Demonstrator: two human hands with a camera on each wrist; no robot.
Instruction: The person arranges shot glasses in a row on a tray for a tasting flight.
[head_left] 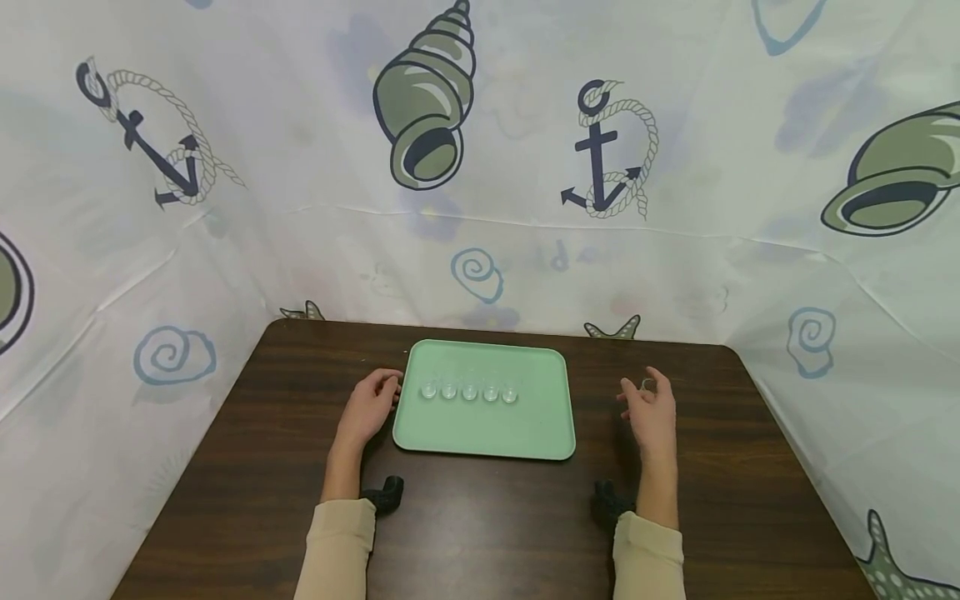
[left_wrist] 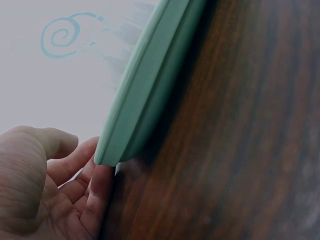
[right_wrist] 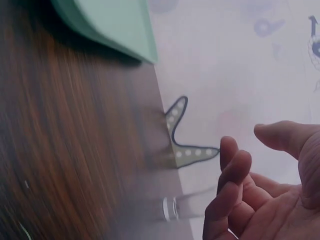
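A mint-green tray (head_left: 480, 435) lies on the dark wooden table. Several small clear glasses (head_left: 469, 392) stand on it in a row. My left hand (head_left: 369, 407) is at the tray's left edge; in the left wrist view its fingertips (left_wrist: 101, 182) touch the rim, with the thumb held apart. To the right of the tray, my right hand (head_left: 651, 421) hovers with loosely bent fingers and the thumb apart, holding nothing. Beside those fingers, one more clear glass (right_wrist: 171, 209) stands on the table, partly hidden behind them; from the head view only a bit shows.
The brown table (head_left: 480, 533) has rounded far corners. A pale cloth (head_left: 525, 275) printed with shells, anchors and starfish hangs behind it and along both sides. Dark wrist-worn devices (head_left: 386, 495) sit by the cuffs of my light sleeves.
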